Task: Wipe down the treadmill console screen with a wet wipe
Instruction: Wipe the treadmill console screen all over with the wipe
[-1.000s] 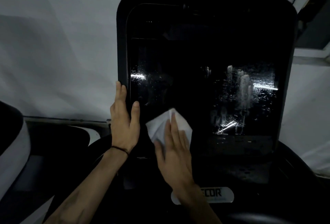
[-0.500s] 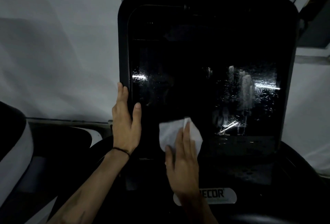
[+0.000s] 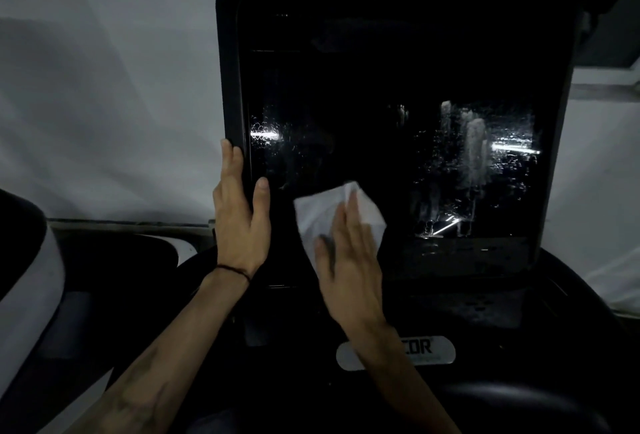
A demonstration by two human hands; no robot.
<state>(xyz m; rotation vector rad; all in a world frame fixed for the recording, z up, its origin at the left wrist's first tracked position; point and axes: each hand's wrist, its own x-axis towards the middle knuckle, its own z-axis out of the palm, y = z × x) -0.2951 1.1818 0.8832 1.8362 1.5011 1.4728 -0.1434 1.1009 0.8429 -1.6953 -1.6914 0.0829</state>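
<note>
— Where's the wet wipe (image 3: 330, 212) now?

— Low on the console screen (image 3: 363, 94), nearer its left edge than its right, flat under the right hand (image 3: 346, 260). The fingers lie stretched out over it, palm pressing the cloth to the glass.

— And the left hand (image 3: 240, 222)?

— It clasps the screen's left edge, fingers up along the frame, thumb laid on the front (there's a thin dark band (image 3: 232, 270) at that wrist).

— Is the glass wet?

— Streaks and droplets (image 3: 474, 163) glint towards the right edge. Below the screen's bottom edge sits a pale logo plate (image 3: 426, 352), half hidden by the right forearm.
</note>
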